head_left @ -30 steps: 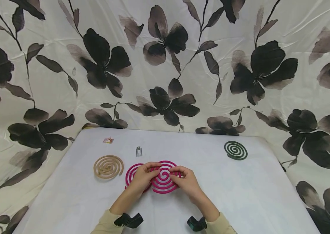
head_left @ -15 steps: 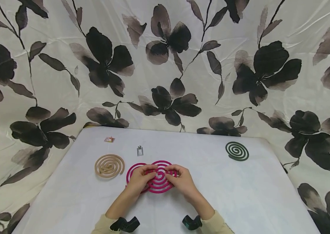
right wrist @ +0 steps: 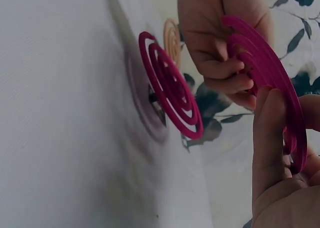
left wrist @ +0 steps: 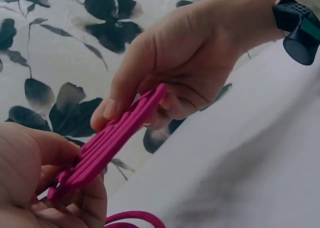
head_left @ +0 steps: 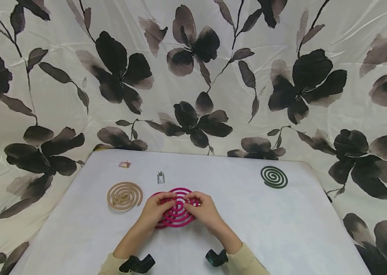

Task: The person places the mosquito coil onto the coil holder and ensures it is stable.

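Between both hands is a pink mosquito coil [head_left: 178,225], raised above the table and tilted. My left hand [head_left: 153,209] pinches its left part between thumb and fingers. My right hand [head_left: 207,210] pinches it on the right, the two thumbs close together near the coil's centre. The left wrist view shows the coil nearly edge-on, with several layers side by side. Below it, a second pink mosquito coil [right wrist: 172,83] sits tilted on a small metal stand [right wrist: 159,110], no hand on it. In the head view, the left hand and held coil hide most of that one.
A tan mosquito coil [head_left: 124,196] lies to the left on the white table [head_left: 248,236]. Behind the hands are a small metal stand [head_left: 160,177] and a small colourful packet [head_left: 124,164]. At the back right lies a green mosquito coil [head_left: 274,177]. Floral cloth [head_left: 186,76] hangs behind.
Both hands and the held pink coil have shifted left, and the coil now overlaps more of the second one. My right hand has come closer to the left. Both grips stay.
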`<act>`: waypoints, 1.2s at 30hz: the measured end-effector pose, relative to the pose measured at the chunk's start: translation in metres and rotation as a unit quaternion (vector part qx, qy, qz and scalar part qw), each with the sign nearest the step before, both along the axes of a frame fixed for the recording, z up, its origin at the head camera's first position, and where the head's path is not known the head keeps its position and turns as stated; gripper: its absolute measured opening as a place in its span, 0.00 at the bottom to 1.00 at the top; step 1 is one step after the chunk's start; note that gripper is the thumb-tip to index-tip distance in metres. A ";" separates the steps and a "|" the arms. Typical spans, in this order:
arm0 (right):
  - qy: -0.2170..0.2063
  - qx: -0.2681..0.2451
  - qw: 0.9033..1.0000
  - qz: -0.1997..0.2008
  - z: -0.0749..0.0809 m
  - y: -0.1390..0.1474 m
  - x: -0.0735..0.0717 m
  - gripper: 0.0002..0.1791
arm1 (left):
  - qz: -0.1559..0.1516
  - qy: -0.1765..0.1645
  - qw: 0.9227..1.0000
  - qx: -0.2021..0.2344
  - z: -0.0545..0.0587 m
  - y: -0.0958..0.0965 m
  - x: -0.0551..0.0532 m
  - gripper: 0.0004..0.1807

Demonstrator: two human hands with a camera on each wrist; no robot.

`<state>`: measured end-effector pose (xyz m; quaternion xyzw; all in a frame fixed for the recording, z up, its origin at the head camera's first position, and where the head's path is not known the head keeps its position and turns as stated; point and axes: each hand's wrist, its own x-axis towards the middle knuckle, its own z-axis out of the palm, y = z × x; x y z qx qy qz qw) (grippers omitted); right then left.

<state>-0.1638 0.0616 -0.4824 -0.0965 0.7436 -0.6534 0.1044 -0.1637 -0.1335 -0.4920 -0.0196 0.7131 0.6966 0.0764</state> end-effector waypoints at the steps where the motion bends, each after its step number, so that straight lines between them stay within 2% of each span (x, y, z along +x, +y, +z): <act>1: 0.001 0.003 1.000 0.000 0.001 -0.002 -0.001 0.14 | 0.001 0.002 1.000 -0.003 0.000 -0.002 0.000 0.12; 6: -0.005 0.014 1.000 0.004 0.005 -0.014 -0.007 0.13 | 0.006 0.010 1.000 -0.010 0.000 -0.013 -0.003 0.12; 11: -0.010 0.009 1.000 0.007 0.005 -0.024 -0.015 0.13 | -0.004 0.015 1.000 -0.021 0.004 -0.024 -0.008 0.14; 17: -0.014 0.000 1.000 0.008 0.008 -0.034 -0.026 0.12 | -0.020 0.015 1.000 -0.008 0.012 -0.035 -0.017 0.17; 25: -0.016 -0.005 1.000 0.008 0.024 -0.042 -0.038 0.10 | -0.038 0.025 0.999 -0.024 0.027 -0.046 -0.032 0.18; 30: -0.021 -0.013 1.000 0.013 0.029 -0.048 -0.051 0.11 | -0.036 0.012 0.999 -0.006 0.034 -0.053 -0.042 0.18; 36: -0.027 -0.026 0.999 0.004 0.036 -0.053 -0.066 0.12 | -0.015 -0.009 0.999 0.035 0.040 -0.056 -0.055 0.20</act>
